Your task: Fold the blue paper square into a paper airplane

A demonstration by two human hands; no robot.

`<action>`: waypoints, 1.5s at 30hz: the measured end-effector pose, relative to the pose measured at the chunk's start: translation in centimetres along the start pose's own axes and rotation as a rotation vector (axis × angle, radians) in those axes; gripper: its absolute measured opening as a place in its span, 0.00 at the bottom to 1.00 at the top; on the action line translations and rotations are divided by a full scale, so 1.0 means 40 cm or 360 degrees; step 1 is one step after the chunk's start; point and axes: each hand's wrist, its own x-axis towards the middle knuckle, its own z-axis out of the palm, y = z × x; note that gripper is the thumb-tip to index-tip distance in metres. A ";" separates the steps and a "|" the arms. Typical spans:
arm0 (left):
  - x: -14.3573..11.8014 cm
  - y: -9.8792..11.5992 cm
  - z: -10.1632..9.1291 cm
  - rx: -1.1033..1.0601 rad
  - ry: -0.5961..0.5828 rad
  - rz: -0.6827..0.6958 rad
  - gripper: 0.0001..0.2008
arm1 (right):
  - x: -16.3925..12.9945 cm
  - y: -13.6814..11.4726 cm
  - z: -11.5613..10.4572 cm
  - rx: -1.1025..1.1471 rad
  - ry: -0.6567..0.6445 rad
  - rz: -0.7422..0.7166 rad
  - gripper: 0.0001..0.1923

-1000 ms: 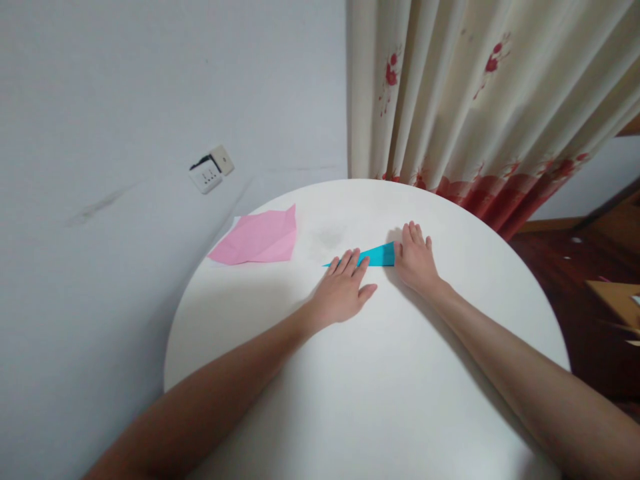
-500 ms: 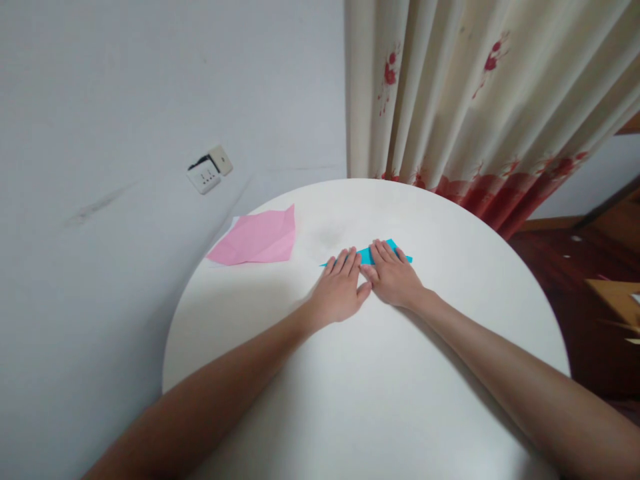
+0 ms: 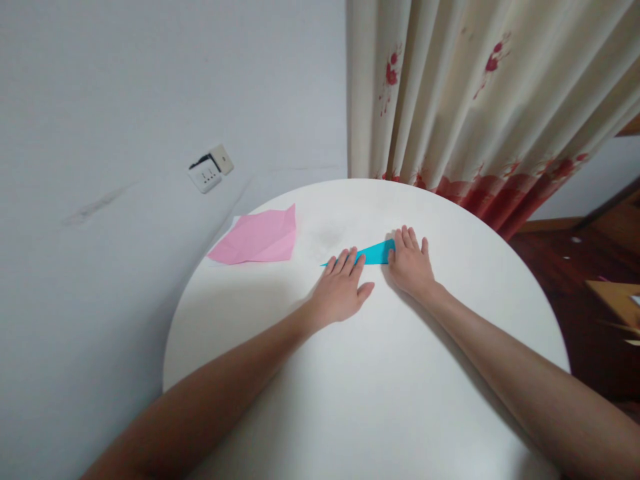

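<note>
Left hand: flat on the table, palm down, fingers stretched out and close together, thumb splayed to the right; nothing gripped, fingertips pressing on the narrow left end of the blue paper.
Right hand: flat as well, palm down, fingers straight and slightly fanned; nothing clasped, inner edge of the hand lying over the wide right end of the blue paper.
Blue paper: folded into a long thin wedge, lying flat on the table; pointed tip poking out just left of the left fingertips, middle stretch bare between the two hands, broad end tucked under the right fingers.
Gap between hands: small; left thumb tip near the right hand's base, not touching.
Pink paper: creased sheet lying flat, well to the left of the left fingers, close to the table's far-left rim, apart from both hands.
Table: round, white, bearing both forearms.
Curtain: cream with red flowers, hanging beyond the right fingertips.
Wall socket: white, on the wall far beyond and left of the left fingers.
</note>
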 end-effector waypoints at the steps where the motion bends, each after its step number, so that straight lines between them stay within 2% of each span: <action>1: 0.000 -0.001 0.001 -0.0007 0.0001 0.0004 0.33 | 0.000 -0.007 -0.002 0.0017 0.0024 -0.0063 0.31; 3: -0.001 -0.002 0.003 -0.0020 0.0004 0.0011 0.31 | -0.003 -0.022 -0.004 0.0065 -0.0021 -0.0238 0.31; 5: -0.002 -0.004 0.004 -0.0030 0.0013 0.0014 0.30 | -0.008 -0.033 -0.002 0.0092 -0.0151 -0.0393 0.31; 7: -0.002 -0.004 0.004 -0.0035 0.0020 0.0016 0.29 | -0.012 -0.037 0.001 0.0077 -0.0255 -0.0440 0.30; 15: 0.003 -0.002 0.006 -0.0009 -0.0004 -0.0021 0.36 | -0.016 -0.029 -0.004 -0.0017 -0.0301 -0.0437 0.30; 23: 0.004 -0.003 0.012 -0.0004 0.0013 -0.0019 0.36 | -0.014 -0.027 -0.004 -0.0026 -0.0317 -0.0449 0.30; 45: 0.006 -0.016 0.000 -0.0112 0.0009 0.0048 0.31 | -0.010 -0.021 -0.003 0.0039 -0.0297 -0.0469 0.30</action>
